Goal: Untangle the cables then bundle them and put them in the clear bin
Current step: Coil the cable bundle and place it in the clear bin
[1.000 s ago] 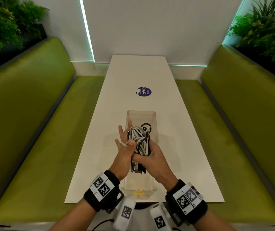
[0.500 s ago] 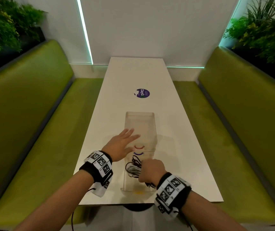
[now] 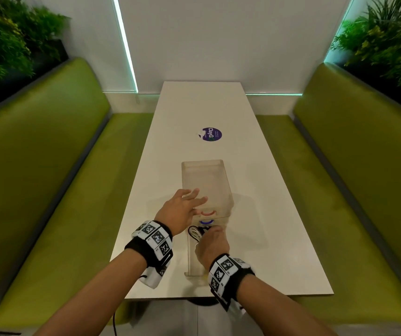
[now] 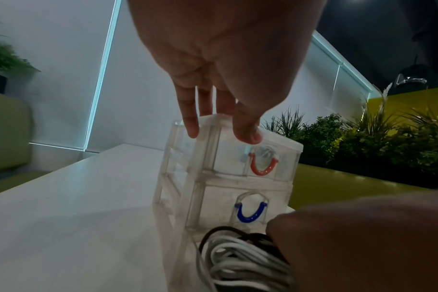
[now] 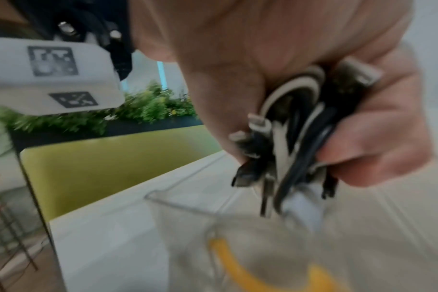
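In the head view, the right hand [image 3: 212, 247] is curled around the bundle of cables [image 3: 195, 235], which has white and black loops. The hand holds the bundle inside the pulled-out bottom drawer [image 3: 189, 260] of the clear bin [image 3: 206, 175], which stands on the white table [image 3: 267, 238]. The loops come out just in front of the knuckles. The left hand [image 3: 182, 210] is to the left of this grip and a little further away, with fingers spread and straight, at the top near corner of the bin. A round purple sticker [image 3: 212, 134] lies on the table well beyond the bin.

In the left wrist view, the fingertips [image 4: 193, 128] of the left hand [image 4: 223, 59] touch the top edge of the clear bin [image 4: 283, 150]. Below them are 2 drawer fronts, one with a red handle [image 4: 262, 167] and one with a blue handle [image 4: 250, 213]. The bundle of cables [image 4: 238, 260] lies below the blue handle, and the right hand [image 4: 363, 237] covers its right part.

In the right wrist view, which is blurred, the right hand [image 5: 300, 79] pinches the bundle of cables [image 5: 293, 138] between thumb and curled fingers. The plug ends hang down under the grip. A yellow handle [image 5: 238, 272] on the drawer front is below them.
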